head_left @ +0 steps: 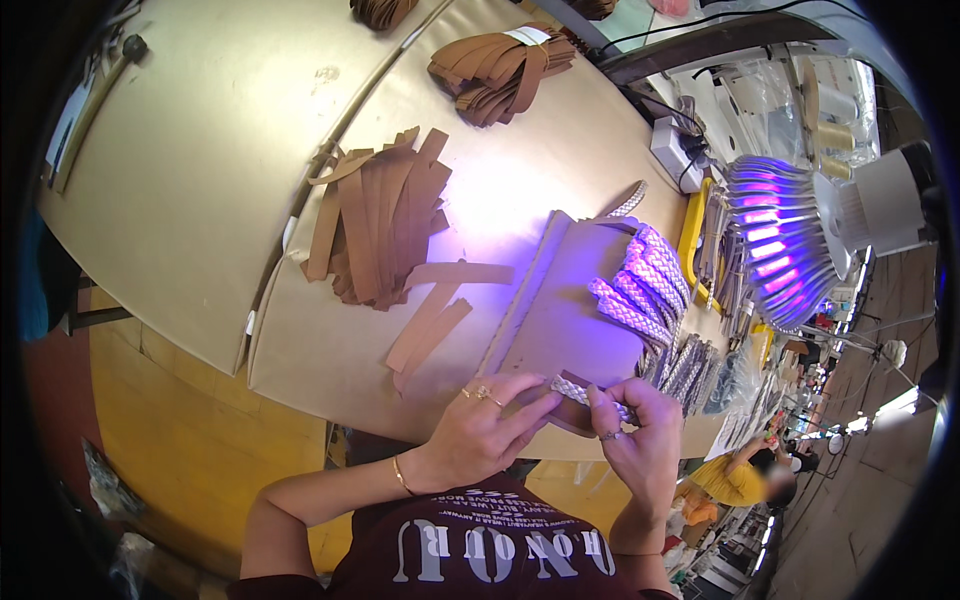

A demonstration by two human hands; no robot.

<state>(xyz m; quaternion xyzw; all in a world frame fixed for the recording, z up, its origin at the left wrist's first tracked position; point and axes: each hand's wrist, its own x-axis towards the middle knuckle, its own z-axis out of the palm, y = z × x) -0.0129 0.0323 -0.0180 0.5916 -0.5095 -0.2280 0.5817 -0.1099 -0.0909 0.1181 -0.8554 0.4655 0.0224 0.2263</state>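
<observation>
At the table's near edge, my right hand (638, 428) is closed with thumb and fingers pinching a braided light-coloured strap (570, 389). The strap lies along a brown strip (573, 415). My left hand (488, 425), wearing rings, has its fingertips closed on the left end of the brown strip. Just beyond my hands is a flat board (570, 290). On its right side rests a bundle of braided straps (645, 290), tinted purple by the light. Several flat brown strips (432, 340) lie loose to the left of the board.
A pile of brown strips (375, 225) lies farther left, with a tied bundle of strips (505, 75) behind it. On the right hangs a lit lamp (775, 240). A yellow tray (692, 235) and more braided straps (692, 368) are below it. A hammer (100, 110) lies far left.
</observation>
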